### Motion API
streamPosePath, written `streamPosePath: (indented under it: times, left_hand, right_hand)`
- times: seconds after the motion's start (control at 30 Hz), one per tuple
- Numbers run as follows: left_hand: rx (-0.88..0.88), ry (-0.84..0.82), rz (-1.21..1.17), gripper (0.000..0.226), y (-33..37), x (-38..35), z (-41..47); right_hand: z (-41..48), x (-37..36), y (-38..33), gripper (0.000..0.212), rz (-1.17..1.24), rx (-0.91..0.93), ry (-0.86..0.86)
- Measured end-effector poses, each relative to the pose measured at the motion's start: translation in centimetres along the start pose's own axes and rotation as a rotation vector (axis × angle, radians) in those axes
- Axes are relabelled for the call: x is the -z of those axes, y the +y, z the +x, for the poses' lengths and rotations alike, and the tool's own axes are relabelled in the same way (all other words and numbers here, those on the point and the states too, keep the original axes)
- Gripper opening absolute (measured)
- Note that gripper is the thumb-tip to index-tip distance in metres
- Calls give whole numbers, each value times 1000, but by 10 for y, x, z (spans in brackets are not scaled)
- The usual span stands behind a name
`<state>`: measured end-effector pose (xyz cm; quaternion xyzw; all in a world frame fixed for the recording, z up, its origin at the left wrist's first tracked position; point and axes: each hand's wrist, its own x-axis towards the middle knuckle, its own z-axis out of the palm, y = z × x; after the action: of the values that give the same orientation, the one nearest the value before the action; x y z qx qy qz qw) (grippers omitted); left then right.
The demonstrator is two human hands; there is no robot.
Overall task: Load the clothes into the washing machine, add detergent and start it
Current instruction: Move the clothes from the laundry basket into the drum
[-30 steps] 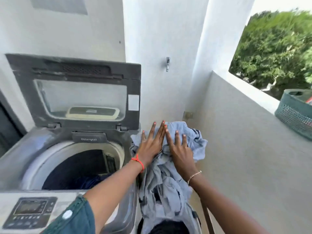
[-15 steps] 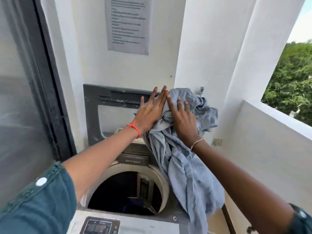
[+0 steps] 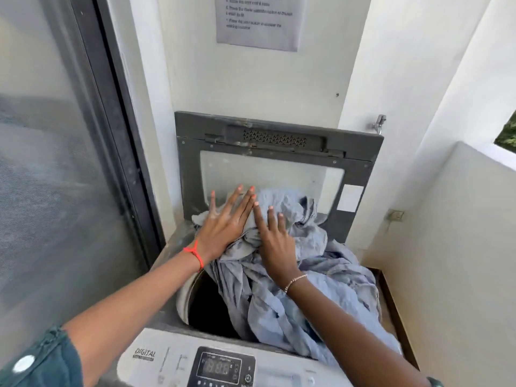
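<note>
The straight, slightly spread fingers [image 3: 237, 202] of the left hand [image 3: 226, 227] are lying flat on top of a bunched blue-grey garment [image 3: 321, 289]. The right hand [image 3: 275, 241], its fingers equally straight and closer together, is pressing just beside it at three o'clock, with the index tips nearly touching. Neither hand is curling round the fabric. The palms are bearing on it, which I judge is a way of pushing the bulk down rather than lifting it.

The garment is sitting heaped over the tub opening [image 3: 206, 311] of the top-loading washing machine [image 3: 145, 356]. It is covering the opening from twelve round to five o'clock and draping over the rim toward four o'clock, so only a dark crescent at eight o'clock is showing. The lid [image 3: 360, 152] is standing upright at twelve o'clock, leaving the mouth free. At six o'clock the control panel [image 3: 223, 367] is displaying digits.

Loading is under way, I judge, and the overhanging folds are wanting gathering inward first. No detergent container is showing.
</note>
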<state>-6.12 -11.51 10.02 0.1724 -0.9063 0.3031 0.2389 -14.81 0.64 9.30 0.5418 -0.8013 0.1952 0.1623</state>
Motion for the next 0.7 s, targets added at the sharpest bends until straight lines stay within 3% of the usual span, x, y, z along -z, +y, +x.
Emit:
streamPosePath:
  times: [0.17,0.27,0.33,0.43,0.57,0.7]
  left_hand:
    - [-7,-239,68,58,29,-56,-51]
    - [-50,-362,43,63,45,-74,-67]
    - [-85,-403,-29,81,53,-82,-71]
    - [-109,-412,-110,106,63,-89,-68]
    - [-161,-491,-158,114,75,-93,-43]
    - [-244,-537,-203,104,92,-91,-18]
  right_hand:
    - [-33,-67,0,114,46,-73,-205]
    - [-45,-94,17,105,150,-57,-430]
    - [-48,-105,34,95,158,-46,-620]
    - [-54,-112,65,96,127,-49,-728]
    - [-57,-102,114,105,29,-122,-763]
    - [-54,-77,142,121,-100,-131,-1093]
